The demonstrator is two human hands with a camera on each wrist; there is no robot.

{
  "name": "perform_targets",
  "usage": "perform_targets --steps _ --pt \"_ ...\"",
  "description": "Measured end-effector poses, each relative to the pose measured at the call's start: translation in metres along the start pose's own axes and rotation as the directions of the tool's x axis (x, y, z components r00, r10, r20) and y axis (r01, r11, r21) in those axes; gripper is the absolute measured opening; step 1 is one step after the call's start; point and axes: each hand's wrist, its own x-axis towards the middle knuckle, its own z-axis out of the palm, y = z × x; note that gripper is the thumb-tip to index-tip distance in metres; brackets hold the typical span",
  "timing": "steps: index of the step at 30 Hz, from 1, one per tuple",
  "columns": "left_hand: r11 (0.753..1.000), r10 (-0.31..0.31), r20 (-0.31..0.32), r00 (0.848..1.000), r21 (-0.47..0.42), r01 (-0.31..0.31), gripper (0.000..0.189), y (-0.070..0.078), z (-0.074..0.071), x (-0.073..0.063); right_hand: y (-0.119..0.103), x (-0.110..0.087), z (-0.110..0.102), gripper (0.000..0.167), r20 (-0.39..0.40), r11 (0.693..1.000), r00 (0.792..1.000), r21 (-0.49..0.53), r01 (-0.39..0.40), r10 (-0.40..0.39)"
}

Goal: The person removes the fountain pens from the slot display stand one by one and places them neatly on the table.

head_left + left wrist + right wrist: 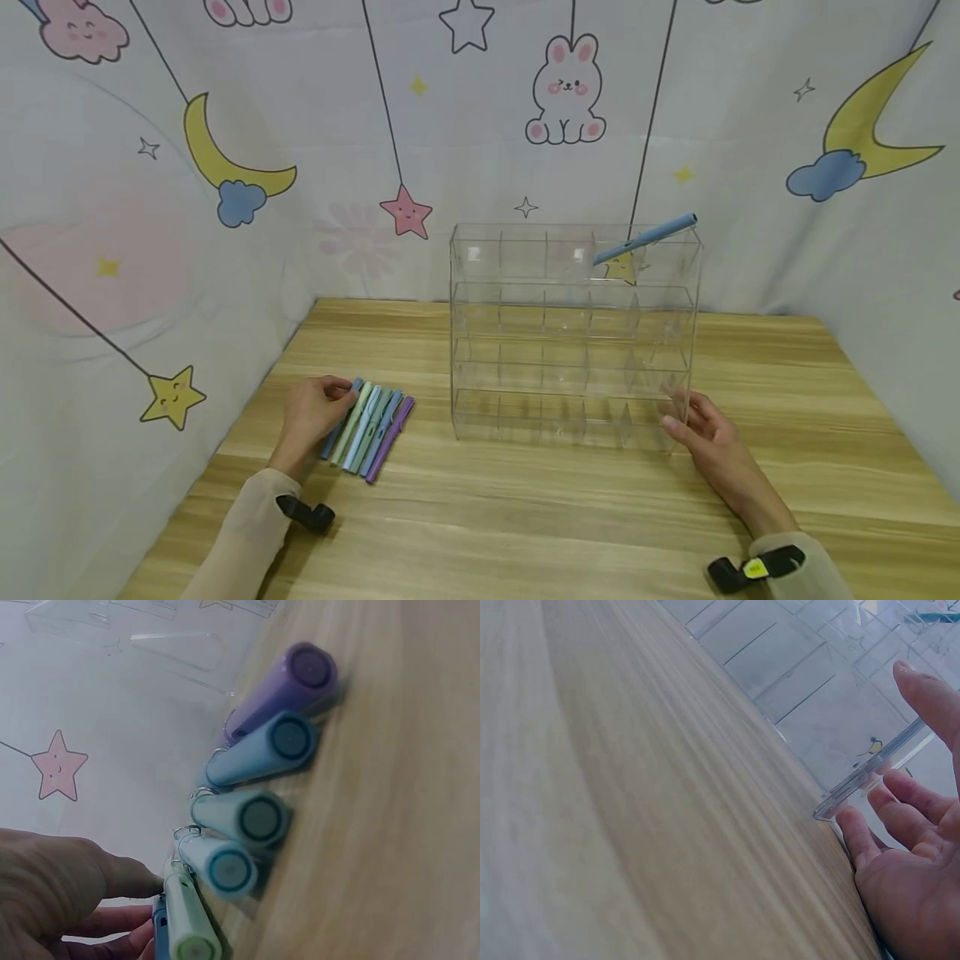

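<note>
My left hand (318,417) is at the left end of a row of several capped pens on the table. Its thumb and fingers pinch the outermost blue pen (160,930), beside a light green pen (191,915). A purple pen (390,439) lies at the row's other end. My right hand (712,450) holds the lower right edge of a clear acrylic organizer (452,358), thumb at the front and fingers along the side panel (870,769). Another blue pen (652,236) leans slanted in the organizer's top tier, its upper end sticking out to the right.
The organizer stands upright with tiers of small compartments on a wood-grain table (540,517). White cloth printed with cartoon figures (480,125) hangs behind the table and along both sides. Each sleeve cuff carries a black wrist camera (307,514).
</note>
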Motion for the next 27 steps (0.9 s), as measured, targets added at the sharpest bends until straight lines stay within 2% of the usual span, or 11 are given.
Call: perform_targets --steps 6,11,17,24,27 --pt "1.0 -0.014 0.007 1.0 -0.024 0.014 0.032 0.004 -0.003 0.0 0.0 0.0 0.0 0.061 -0.003 1.0 1.0 -0.003 0.003 -0.003" --pt "0.999 -0.001 -0.013 1.0 -0.053 0.001 0.035 0.017 -0.008 0.001 0.0 0.0 0.0 0.061 -0.003 1.0 1.0 -0.007 0.003 -0.003" --pt "0.996 0.083 -0.088 0.993 -0.029 -0.085 0.034 0.041 -0.016 0.001 0.0 0.0 0.0 0.061 -0.001 1.0 1.0 0.001 0.001 -0.001" --pt "0.982 0.138 -0.141 0.98 -0.108 -0.154 0.033 0.076 -0.018 -0.003 -0.001 0.0 -0.001 0.062 -0.002 1.0 1.0 -0.009 -0.015 0.015" --pt "0.971 0.179 -0.173 0.969 -0.13 -0.203 0.032 0.093 -0.018 -0.005 -0.002 0.0 -0.001 0.062 0.0 1.0 1.0 -0.005 -0.018 0.018"
